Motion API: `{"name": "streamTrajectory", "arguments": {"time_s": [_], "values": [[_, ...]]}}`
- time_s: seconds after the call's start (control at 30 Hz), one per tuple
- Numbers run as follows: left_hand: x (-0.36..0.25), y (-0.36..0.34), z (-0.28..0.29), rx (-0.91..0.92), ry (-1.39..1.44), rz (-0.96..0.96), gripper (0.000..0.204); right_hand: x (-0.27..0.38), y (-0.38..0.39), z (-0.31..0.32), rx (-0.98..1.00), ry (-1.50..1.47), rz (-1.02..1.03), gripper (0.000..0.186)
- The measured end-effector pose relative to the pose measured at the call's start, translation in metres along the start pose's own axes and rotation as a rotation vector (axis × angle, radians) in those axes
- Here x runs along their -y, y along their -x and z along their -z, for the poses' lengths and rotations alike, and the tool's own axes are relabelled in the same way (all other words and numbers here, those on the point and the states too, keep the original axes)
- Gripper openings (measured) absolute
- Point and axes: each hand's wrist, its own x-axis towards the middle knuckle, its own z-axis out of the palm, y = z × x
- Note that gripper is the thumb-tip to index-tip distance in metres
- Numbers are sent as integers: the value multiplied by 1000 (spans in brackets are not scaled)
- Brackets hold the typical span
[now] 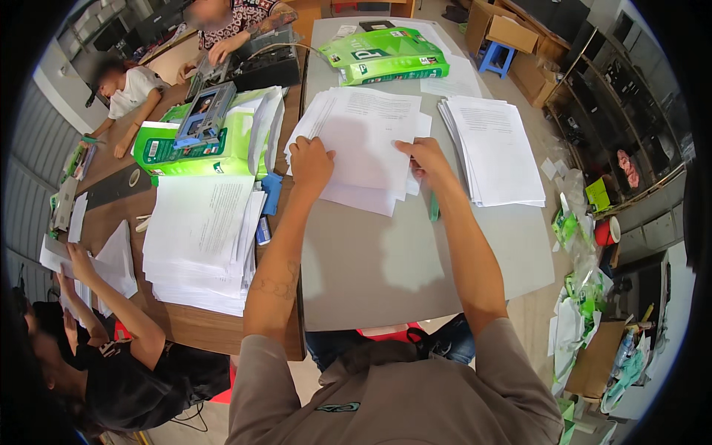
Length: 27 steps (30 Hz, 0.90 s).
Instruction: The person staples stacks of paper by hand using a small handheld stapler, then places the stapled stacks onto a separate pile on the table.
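Several loose printed sheets (363, 137) lie in an uneven stack on the grey table in front of me. My left hand (311, 165) is closed on their left edge, its fingers curled over the paper. At the right edge my right hand (426, 159) pinches the sheets between thumb and fingers; the fingertips are partly hidden. The lower sheets stick out at an angle below and to the right. Beside my right wrist lies a small green object (434, 207), mostly covered by the arm. A taller stack of printed paper (495, 152) sits just right of my right hand.
Green paper-ream packs (386, 55) lie at the table's far end. On the brown table to the left are a big paper stack (200, 237), a green pack (237, 144) and a blue-grey device (208, 115). Co-workers sit along that table; one handles sheets (55, 254).
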Motion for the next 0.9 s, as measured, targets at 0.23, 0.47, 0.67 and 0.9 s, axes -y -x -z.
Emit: {"name": "streamTrajectory", "arguments": {"time_s": [0.23,0.47,0.67,0.9], "values": [[-11,-11,47,165,121,127,49,20,38,-64,-309,449,638,27],[-95,5,143,79,963,-27,48,50,150,-103,-135,677,1010,26],[-75,36,159,54,1276,40,35,41,186,-38,-602,613,1105,61],[-85,89,144,311,1416,91,39,14,194,27,-8,-94,604,52]]}}
